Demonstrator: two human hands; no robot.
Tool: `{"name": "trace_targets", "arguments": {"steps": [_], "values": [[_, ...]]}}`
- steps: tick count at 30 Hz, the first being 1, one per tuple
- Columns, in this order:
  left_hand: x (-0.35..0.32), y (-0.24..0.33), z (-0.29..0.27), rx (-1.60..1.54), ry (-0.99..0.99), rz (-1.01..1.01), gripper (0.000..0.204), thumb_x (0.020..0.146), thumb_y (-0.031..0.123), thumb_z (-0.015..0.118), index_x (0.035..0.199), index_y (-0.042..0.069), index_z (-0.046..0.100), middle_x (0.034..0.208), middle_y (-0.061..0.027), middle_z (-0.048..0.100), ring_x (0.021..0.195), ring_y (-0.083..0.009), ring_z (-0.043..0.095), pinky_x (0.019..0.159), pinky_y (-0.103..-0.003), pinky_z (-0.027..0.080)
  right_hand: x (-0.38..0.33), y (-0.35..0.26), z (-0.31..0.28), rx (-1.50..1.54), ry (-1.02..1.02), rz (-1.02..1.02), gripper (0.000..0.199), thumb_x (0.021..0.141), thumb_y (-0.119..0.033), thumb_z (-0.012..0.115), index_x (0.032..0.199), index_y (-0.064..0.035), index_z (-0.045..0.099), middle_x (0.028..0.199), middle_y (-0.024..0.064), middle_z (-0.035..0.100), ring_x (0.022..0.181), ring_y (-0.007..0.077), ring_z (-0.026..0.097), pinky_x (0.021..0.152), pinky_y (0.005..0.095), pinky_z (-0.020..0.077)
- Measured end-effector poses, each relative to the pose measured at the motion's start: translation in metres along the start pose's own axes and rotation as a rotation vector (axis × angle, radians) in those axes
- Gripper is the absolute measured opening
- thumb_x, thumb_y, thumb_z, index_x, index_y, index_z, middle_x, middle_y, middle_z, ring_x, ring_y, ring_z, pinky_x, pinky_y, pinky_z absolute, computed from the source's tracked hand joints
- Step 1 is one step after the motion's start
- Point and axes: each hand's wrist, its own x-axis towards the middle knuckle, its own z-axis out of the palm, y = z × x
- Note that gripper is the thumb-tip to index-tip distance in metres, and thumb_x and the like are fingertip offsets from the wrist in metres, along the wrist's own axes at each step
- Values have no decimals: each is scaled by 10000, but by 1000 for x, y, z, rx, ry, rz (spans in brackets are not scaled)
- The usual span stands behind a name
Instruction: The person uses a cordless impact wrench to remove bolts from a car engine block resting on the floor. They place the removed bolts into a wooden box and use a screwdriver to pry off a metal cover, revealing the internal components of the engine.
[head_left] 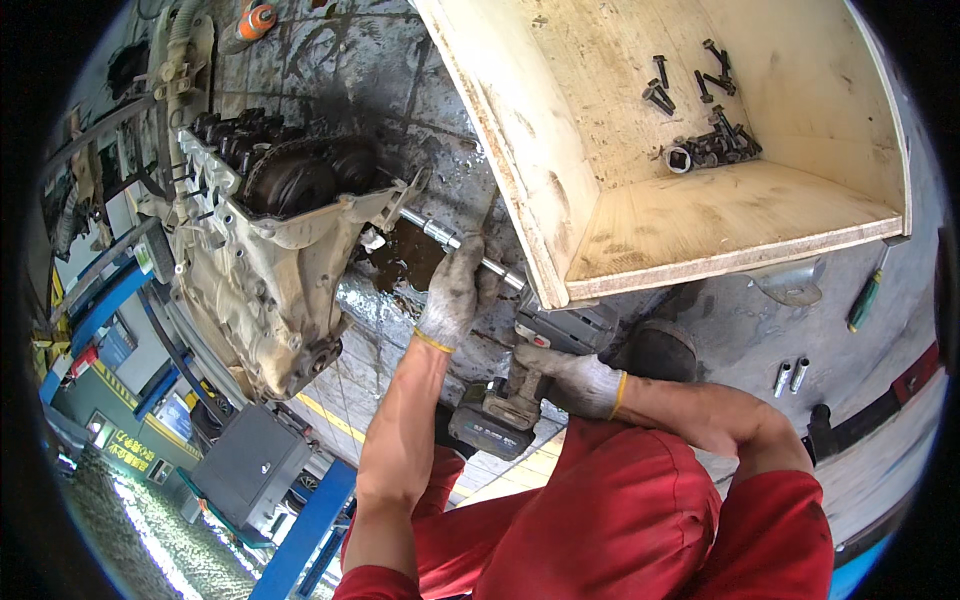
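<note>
My right hand (580,382), in a grey-white work glove, is closed around the grip of a cordless impact wrench (572,328) with a dark battery at its base. From the wrench a long chrome socket extension (505,273) runs up and left. Closed around that bar is my gloved left hand (452,300). The bar's far end, with a socket (432,228), reaches the right side of a dirty aluminium engine (265,235). Whether it sits on a bolt there I cannot tell. Two dark round gears show at the engine's upper end.
An open wooden box (735,225) stands to the right with several dark bolts (722,140) inside. Two chrome sockets (791,376) and a green-handled screwdriver (866,302) lie farther right. Oily liquid (405,258) wets the floor beside the engine. An orange-topped bottle (255,22) lies at the back left.
</note>
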Motion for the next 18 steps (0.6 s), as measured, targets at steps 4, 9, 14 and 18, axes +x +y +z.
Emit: {"name": "trace_targets", "arguments": {"steps": [4, 9, 14, 18], "values": [[-4, -2, 6, 87, 38, 59, 427, 1079, 537, 709, 1123, 114, 675, 791, 50, 591, 619, -82, 506, 547, -267, 411, 3, 10, -4, 45, -25, 60, 249, 1078, -297, 749, 1215, -89, 733, 1170, 46, 745, 1180, 180, 669, 1110, 386, 500], [-1, -22, 4, 128, 92, 70, 504, 1084, 546, 703, 1228, 67, 637, 855, 38, 609, 653, -94, 530, 588, -276, 456, 8, 15, -12, 88, 1, 75, 314, 1076, -308, 749, 1296, -84, 729, 1252, 28, 746, 1221, 180, 666, 1149, 375, 476], [-8, -10, 4, 133, 75, -49, 593, 1075, 580, 697, 1263, 20, 645, 884, 25, 615, 679, -81, 539, 581, -260, 460, 8, 13, -14, -17, -69, 83, 377, 1124, -281, 671, 1429, -60, 686, 1354, 52, 723, 1281, 187, 640, 1182, 358, 448], [-6, -7, -2, 229, 109, -18, 622, 1044, 635, 711, 1199, 34, 672, 836, 37, 593, 661, -77, 524, 568, -258, 438, 17, 32, -14, -74, -99, 94, 428, 1167, -285, 585, 1508, -34, 645, 1419, 65, 695, 1347, 190, 595, 1209, 341, 411]]}}
